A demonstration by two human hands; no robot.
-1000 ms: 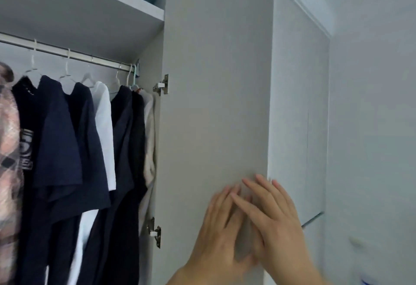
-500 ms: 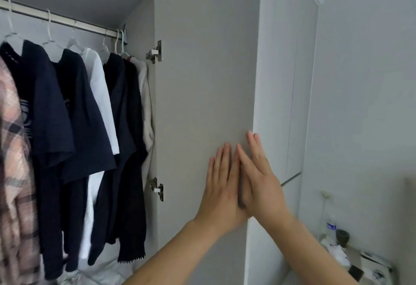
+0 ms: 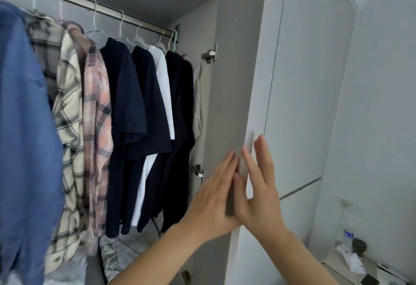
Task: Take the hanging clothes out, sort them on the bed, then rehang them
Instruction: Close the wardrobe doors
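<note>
A: Nearest the lens, two bare forearms reach up. Left hand lies flat, fingers straight, on the inner face of the open pale grey wardrobe door.
B: And the right hand?
A: Flat too, on the other side of the door's free edge, fingers spread, heels of both hands meeting below. The door edge sits sandwiched between the palms. Neither grip is curled; both wide, pressing, holding nothing closed in the fingers.
B: Clothes?
A: All on the silver hanging rail, inside the wardrobe, left of the door. Closest and blurred: a blue shirt. Then a cream and grey plaid shirt, a pink plaid shirt, two navy short-sleeved tops, a white T-shirt, another dark garment, and a cream garment against the side wall.
B: Hangers?
A: Thin white wire ones mostly; a pale green hook at each end.
B: Door hardware?
A: Two metal hinges, upper and lower.
B: Further off?
A: Lower right, a low worktop with a small bottle and clutter; details too small.
</note>
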